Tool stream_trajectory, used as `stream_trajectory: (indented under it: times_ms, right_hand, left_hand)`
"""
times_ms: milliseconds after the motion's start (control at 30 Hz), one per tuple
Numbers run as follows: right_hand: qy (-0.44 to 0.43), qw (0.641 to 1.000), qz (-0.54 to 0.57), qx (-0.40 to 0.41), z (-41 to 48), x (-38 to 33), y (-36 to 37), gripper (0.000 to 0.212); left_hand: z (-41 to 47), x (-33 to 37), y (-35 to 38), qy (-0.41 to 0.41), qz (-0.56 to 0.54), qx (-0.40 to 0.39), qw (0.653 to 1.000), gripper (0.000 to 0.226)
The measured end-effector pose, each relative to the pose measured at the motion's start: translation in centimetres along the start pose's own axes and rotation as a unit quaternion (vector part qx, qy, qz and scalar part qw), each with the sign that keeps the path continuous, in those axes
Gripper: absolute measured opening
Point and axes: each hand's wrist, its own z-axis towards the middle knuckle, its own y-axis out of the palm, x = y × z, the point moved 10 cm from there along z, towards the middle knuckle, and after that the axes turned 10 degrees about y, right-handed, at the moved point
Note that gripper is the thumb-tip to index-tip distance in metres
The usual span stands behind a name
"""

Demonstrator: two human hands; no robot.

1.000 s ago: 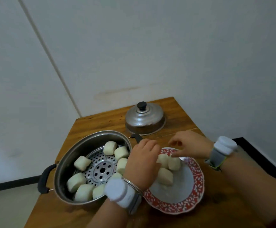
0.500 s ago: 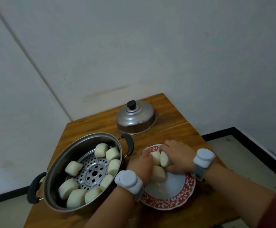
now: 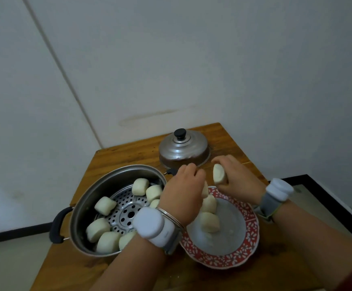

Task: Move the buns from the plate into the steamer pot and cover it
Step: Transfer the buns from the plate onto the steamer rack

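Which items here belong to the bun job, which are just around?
Job: buns on the plate, bun in right hand, plate, steamer pot, lid.
Just around: table, wrist trackers, bangle.

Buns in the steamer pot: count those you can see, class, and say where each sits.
7. Two at the back, one partly behind the left hand, one at left, three in front. The wrist may hide more.
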Motion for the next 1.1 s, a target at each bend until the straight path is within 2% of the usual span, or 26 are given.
stream_trajectory:
  times_ms: [33, 133, 300, 400, 467, 633, 767, 900, 967, 1033, 1100]
  right_hand:
    - [-0.007, 1.000, 0.010, 0.007, 0.1, -0.3, -0.2, 0.062]
    - [-0.063, 0.997, 0.033, -0.003, 1.0, -4.5, 0.1, 0.060]
    - [-0.129, 0.989, 0.062, -0.022, 1.7, -9.8, 0.9, 0.057]
    - [-0.173, 0.982, 0.056, -0.040, 2.7, -14.2, 2.1, 0.055]
    - [-0.199, 0.978, 0.048, -0.045, 3.3, -16.7, 3.1, 0.054]
    - [-0.241, 0.964, -0.054, -0.099, 4.9, -22.0, 8.1, 0.058]
    - [-0.249, 0.940, -0.201, -0.113, 5.6, -23.7, 12.2, 0.053]
    - [-0.302, 0.893, -0.318, -0.102, 5.2, -24.8, 15.9, 0.037]
    - [-0.310, 0.878, -0.350, -0.103, 5.4, -24.7, 17.4, 0.025]
    - [-0.303, 0.879, -0.352, -0.105, 5.8, -24.4, 17.8, 0.016]
    - [-0.291, 0.888, -0.335, -0.118, 6.1, -24.1, 17.7, 0.021]
  left_hand:
    - [0.1, -0.3, -0.8, 0.000, -0.004, 0.015, 1.000, 0.039]
    - [-2.1, -4.5, -3.1, -0.075, -0.027, 0.070, 0.994, 0.046]
    - [-6.9, -11.0, -3.7, -0.184, -0.058, 0.104, 0.976, 0.052]
    - [-10.8, -15.0, -4.0, -0.266, -0.115, 0.145, 0.946, 0.056]
    - [-13.0, -17.0, -4.2, -0.308, -0.116, 0.160, 0.930, 0.059]
    - [-18.0, -21.0, -3.5, -0.404, -0.121, 0.209, 0.882, 0.056]
    - [-19.9, -21.8, -3.0, -0.426, -0.147, 0.254, 0.856, 0.048]
    - [-20.6, -21.6, -2.8, -0.419, -0.153, 0.284, 0.849, 0.045]
    - [-20.6, -21.5, -2.3, -0.413, -0.146, 0.282, 0.854, 0.048]
    - [-20.6, -21.2, -2.2, -0.408, -0.144, 0.285, 0.855, 0.048]
    - [-20.6, -21.1, -2.1, -0.403, -0.140, 0.290, 0.857, 0.047]
